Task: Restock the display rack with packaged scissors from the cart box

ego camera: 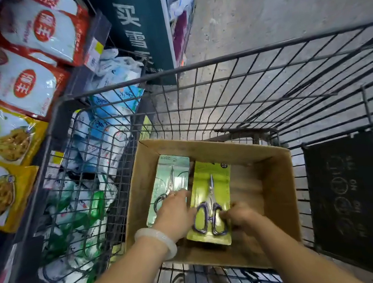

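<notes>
Cart box [266, 178] — left hand [174, 210] flat on pale-green pack [173, 174], right hand [237, 214] pinching yellow-green pack [210, 185].

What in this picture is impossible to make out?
All in the head view:
- Display rack: not seen, outside the frame.
- Pale green pack: its lower part is under the left hand.
- Yellow-green pack: its right edge is under the right hand; any packs beneath are hidden.
- Pack print: too small to read.
- Box: its near wall is behind both forearms.
</notes>
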The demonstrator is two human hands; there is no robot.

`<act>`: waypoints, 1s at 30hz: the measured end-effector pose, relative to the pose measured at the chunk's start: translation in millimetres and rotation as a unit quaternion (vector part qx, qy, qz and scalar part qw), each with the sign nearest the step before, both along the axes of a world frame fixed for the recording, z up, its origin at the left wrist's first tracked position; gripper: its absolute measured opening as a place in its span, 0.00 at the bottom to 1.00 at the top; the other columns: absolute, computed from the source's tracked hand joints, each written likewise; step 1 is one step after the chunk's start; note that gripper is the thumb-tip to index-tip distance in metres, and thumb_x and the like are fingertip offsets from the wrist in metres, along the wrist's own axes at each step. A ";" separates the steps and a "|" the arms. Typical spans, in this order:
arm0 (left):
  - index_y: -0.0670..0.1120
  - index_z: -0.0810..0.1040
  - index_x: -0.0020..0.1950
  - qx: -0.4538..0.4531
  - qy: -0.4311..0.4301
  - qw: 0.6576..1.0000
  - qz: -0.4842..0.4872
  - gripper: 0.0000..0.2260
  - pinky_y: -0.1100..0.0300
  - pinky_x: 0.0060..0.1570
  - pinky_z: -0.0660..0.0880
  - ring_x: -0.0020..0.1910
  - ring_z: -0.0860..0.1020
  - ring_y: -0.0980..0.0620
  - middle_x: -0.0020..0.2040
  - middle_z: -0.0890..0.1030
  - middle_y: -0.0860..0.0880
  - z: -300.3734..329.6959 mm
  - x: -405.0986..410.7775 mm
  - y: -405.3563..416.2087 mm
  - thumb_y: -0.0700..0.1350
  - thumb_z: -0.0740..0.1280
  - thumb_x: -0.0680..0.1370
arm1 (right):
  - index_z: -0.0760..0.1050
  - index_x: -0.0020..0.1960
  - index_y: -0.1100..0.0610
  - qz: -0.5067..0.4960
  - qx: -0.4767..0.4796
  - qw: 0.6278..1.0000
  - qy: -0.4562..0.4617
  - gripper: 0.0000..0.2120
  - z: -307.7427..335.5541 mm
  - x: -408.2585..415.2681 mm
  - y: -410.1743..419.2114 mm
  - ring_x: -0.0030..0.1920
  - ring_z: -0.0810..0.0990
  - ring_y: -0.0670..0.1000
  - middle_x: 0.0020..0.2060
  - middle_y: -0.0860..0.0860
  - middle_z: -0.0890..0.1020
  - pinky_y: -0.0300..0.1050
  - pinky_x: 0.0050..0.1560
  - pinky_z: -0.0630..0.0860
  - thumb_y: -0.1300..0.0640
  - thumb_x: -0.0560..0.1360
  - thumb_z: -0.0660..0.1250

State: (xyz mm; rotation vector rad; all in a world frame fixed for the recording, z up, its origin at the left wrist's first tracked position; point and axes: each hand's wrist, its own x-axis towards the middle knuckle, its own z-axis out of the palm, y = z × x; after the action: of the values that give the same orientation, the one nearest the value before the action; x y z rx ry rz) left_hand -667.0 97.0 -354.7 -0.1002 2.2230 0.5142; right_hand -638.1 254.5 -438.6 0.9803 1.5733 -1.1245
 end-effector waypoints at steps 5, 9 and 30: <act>0.44 0.70 0.64 0.020 -0.078 0.995 0.062 0.17 0.60 0.55 0.70 0.62 0.74 0.46 0.63 0.74 0.44 21.5 -3.0 10.9 0.50 0.64 0.78 | 0.75 0.44 0.59 -0.041 -0.140 0.989 0.002 0.04 46.6 6.4 36.1 0.33 0.81 0.48 0.36 0.53 0.82 0.39 0.27 0.77 0.64 0.76 0.64; 0.49 0.72 0.43 0.103 -0.130 0.968 0.189 0.07 0.59 0.54 0.73 0.52 0.77 0.49 0.50 0.78 0.47 32.8 -2.7 16.9 0.43 0.70 0.75 | 0.75 0.49 0.57 -0.041 -0.187 0.980 0.056 0.06 66.4 12.2 32.7 0.36 0.82 0.48 0.38 0.52 0.83 0.40 0.32 0.77 0.65 0.76 0.64; 0.43 0.66 0.67 0.172 -0.083 0.911 0.366 0.19 0.50 0.67 0.68 0.63 0.73 0.49 0.64 0.74 0.49 16.1 -1.0 -49.6 0.40 0.66 0.77 | 0.75 0.61 0.67 -0.046 -0.004 0.999 0.026 0.22 -72.8 20.1 2.7 0.52 0.79 0.57 0.56 0.62 0.80 0.55 0.60 0.75 0.60 0.69 0.73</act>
State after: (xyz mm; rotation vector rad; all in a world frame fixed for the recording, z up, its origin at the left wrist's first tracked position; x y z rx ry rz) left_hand -668.0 47.4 -338.6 -0.7797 1.8388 1.2433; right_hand -618.0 257.2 -511.4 1.0349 1.5773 -1.2277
